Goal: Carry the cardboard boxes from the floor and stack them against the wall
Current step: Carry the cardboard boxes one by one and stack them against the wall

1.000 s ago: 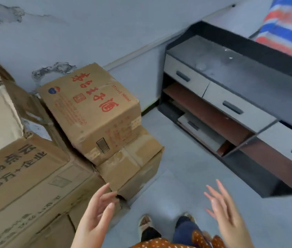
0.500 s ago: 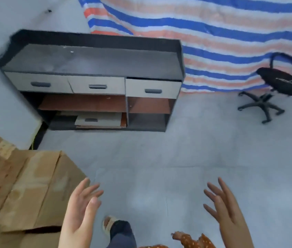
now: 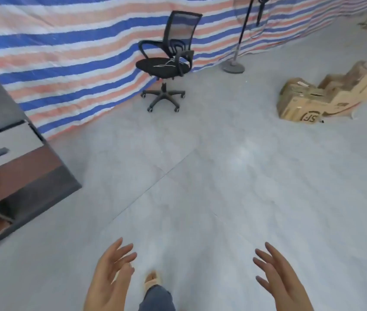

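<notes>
Reaching forward with nothing in them, both bare hands are hovering low in the view, palms turned toward each other. The left hand (image 3: pixel 110 274) is showing loosely spread, relaxed fingers, and the right hand (image 3: pixel 279 277) is mirroring it, fingers straight and apart; neither is touching anything. Between them a foot in a tan slipper (image 3: pixel 152 280) is showing below a dark blue trouser leg (image 3: pixel 156 298) on the pale grey tiled floor (image 3: pixel 211 176).

Well apart from the hands, at the right edge, the brown cardboard boxes (image 3: pixel 326 99) are lying on the floor in a loose heap. They are looking crumpled and worn (flaps bent, sides sagging), the nearest one bearing a dark printed logo on its front face and pale labels on top. More cardboard is showing blurred in the far upper right corner.

A black mesh-backed office chair on castors (image 3: pixel 169 61) is standing near a blue, white and orange striped tarpaulin (image 3: pixel 65 46) hanging across the back. Just right of the chair, a standing fan's round grey base and pole (image 3: pixel 234 63) are resting on the floor. At the left edge, a dark grey cabinet with a pale drawer front (image 3: pixel 9 153) is jutting in.
</notes>
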`<state>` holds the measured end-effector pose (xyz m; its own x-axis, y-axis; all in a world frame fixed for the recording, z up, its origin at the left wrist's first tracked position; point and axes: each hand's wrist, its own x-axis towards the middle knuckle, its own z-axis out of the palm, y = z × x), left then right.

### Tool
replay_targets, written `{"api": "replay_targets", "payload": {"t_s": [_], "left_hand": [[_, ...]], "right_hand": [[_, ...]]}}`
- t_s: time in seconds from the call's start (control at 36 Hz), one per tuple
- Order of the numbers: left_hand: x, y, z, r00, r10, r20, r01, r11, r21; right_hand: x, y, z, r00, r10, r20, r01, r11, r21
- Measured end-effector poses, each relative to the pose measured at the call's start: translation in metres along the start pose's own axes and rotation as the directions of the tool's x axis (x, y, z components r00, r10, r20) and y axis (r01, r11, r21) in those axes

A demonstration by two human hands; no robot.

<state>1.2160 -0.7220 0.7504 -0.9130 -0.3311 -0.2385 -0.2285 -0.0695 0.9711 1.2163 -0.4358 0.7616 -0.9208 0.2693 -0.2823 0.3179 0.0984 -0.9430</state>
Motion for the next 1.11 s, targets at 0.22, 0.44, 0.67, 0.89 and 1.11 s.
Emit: {"api": "replay_targets", "payload": {"t_s": [0.22, 0.44, 0.67, 0.89, 1.11], "left_hand": [[0.068, 0.014, 0.102, 0.971, 0.028, 0.238, -0.042, 0.998, 0.051], [0.163, 0.052, 0.202, 0.916, 0.111, 0.387, -0.143, 0.988, 0.056], [0.249, 0.079, 0.275, 0.872, 0.086, 0.483, -0.147, 0.985, 0.089], [0.304, 0.078, 0.357, 0.81, -0.039, 0.586, -0.096, 0.975, 0.198], [0.338, 0.083, 0.488, 0.809, 0.019, 0.587, -0.142, 0.976, 0.165]], "right_hand": [[0.036, -0.01, -0.039, 0.964, 0.051, -0.262, -0.032, 0.996, 0.078], [0.133, -0.021, -0.066, 0.888, 0.104, -0.448, -0.023, 0.983, 0.183], [0.224, -0.05, -0.067, 0.856, 0.096, -0.509, 0.012, 0.979, 0.205], [0.287, -0.058, -0.103, 0.803, 0.207, -0.559, -0.073, 0.965, 0.252], [0.384, -0.07, -0.187, 0.811, 0.187, -0.555, -0.031, 0.96, 0.279]]}}
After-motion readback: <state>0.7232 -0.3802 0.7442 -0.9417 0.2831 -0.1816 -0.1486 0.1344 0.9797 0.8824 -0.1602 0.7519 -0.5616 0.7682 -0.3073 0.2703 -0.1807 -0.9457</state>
